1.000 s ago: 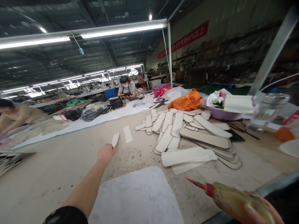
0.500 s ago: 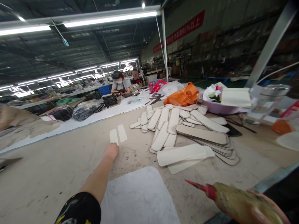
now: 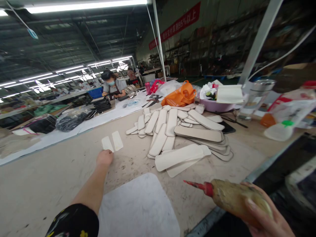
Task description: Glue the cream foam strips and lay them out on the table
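My left hand [image 3: 105, 157] is closed at the near end of a small white strip [image 3: 106, 143] on the table. A second white strip [image 3: 118, 140] lies just right of it. At the lower right, my right hand [image 3: 266, 210] is wrapped round a squeeze bottle [image 3: 232, 196], brownish and smeared, with a red cap. Its thin red nozzle points left above the table, touching nothing. Between the hands lies a white rounded sheet [image 3: 140, 207]. Beyond the bottle, a pale long panel [image 3: 179, 157] rests over another sheet, beside a heap of rounded, dark-edged panels [image 3: 160, 140].
Behind the heap are an orange bag [image 3: 179, 95], a lilac basin [image 3: 214, 106] and a clear drinking bottle [image 3: 256, 98]. Plastic bags [image 3: 293, 102] stand at right. A masked co-worker [image 3: 113, 87] sits across the table, near black stacked pieces [image 3: 102, 104]. A metal post [image 3: 260, 42] rises at right.
The view has turned to the right, so the scene sits further left and higher. More of my right hand and the bottle shows. My left hand stays at the same strip.
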A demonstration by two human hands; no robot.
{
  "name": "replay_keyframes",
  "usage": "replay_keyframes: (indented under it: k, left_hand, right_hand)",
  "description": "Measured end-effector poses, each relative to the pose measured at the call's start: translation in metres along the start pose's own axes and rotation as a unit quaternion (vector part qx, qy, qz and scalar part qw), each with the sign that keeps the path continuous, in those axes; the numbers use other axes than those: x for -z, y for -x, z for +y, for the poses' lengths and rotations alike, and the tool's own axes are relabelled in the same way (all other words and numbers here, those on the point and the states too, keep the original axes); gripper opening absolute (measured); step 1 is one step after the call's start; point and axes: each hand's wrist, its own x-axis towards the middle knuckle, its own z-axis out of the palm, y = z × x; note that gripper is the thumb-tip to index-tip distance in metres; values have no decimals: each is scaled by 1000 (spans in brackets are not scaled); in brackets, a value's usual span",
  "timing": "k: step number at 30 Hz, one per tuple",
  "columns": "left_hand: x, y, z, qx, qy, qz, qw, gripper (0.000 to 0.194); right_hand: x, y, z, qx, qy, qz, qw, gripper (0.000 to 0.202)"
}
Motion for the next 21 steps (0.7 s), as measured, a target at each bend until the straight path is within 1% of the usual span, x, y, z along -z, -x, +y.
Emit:
replay_keyframes:
  k: [2, 4, 5, 7, 8, 10, 11, 12, 14, 15, 17, 19, 21]
  left_hand:
    - [2, 8, 3, 11, 18, 33, 999, 29]
    - [4, 19, 11, 19, 43, 69, 997, 34]
    - [5, 26, 19, 14, 58, 83, 995, 36]
    - [6, 44, 40, -20, 96, 98, 990, 39]
    - [6, 55, 53, -46, 115, 96, 988, 38]
    - [6, 82, 83, -149, 171, 82, 970, 34]
    - [5, 96, 99, -213, 201, 73, 953, 32]
    - [5, 111, 114, -293, 237, 66, 924, 31]
    - [6, 136, 139, -391, 267, 52, 879, 29]
    - [6, 146, 149, -423, 267, 48, 864, 29]
    - [6, 159, 163, -461, 242, 46, 853, 28]
    - [5, 164, 171, -492, 207, 49, 845, 25]
    - [3, 162, 174, -507, 180, 50, 841, 21]
  right_hand:
    - [-3, 4, -4, 7, -13, -19, 1000, 59]
    - [-6, 7, -7, 8, -26, -36, 999, 59]
    - [-7, 8, -9, 7, -33, -40, 999, 58]
    - [-8, 10, -11, 4, -45, -47, 998, 56]
    - [-8, 11, -12, 4, -49, -49, 998, 55]
    - [-8, 12, -14, 3, -55, -51, 997, 53]
    - [-8, 13, -14, 3, -56, -52, 997, 53]
    - [-8, 13, -15, 2, -57, -55, 997, 53]
    - [-9, 15, -17, 3, -59, -55, 997, 53]
    - [-9, 15, -18, 4, -60, -54, 997, 54]
    - [-10, 16, -19, 2, -60, -49, 997, 57]
    - [-9, 17, -20, 0, -60, -44, 997, 59]
    - [-7, 17, -20, 3, -63, -45, 997, 59]
